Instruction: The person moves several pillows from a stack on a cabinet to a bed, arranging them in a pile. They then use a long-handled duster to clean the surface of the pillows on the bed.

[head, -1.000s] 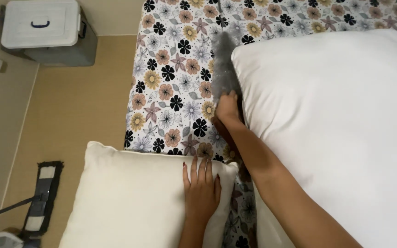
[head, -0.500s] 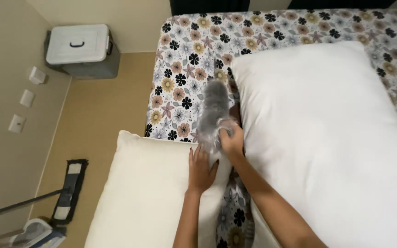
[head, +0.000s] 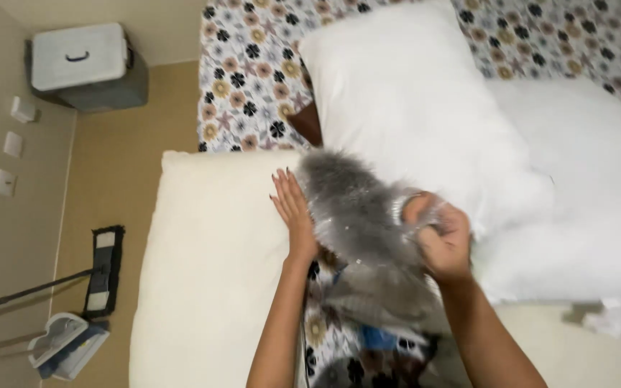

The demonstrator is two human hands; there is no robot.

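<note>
My right hand (head: 441,237) grips a grey furry cloth (head: 357,219) and holds it up over the bed, between two pillows. Part of the cloth hangs blurred below my wrist. My left hand (head: 292,212) lies flat, fingers apart, on the right edge of a cream pillow (head: 210,266) at the near left. A large white pillow (head: 411,108) lies further back on the flowered bedsheet (head: 249,79), with a brown thing (head: 307,123) showing at its left edge.
A second white pillow or duvet (head: 583,194) fills the right side. On the tan floor to the left stand a white-lidded grey box (head: 84,65), a flat mop (head: 102,269) and a dustpan (head: 66,345). White wall switches (head: 12,144) sit at far left.
My right hand has pulled the grey furry cloth out from beside the white pillow and lifted it toward me. The view has shifted; my left hand stays on the cream pillow.
</note>
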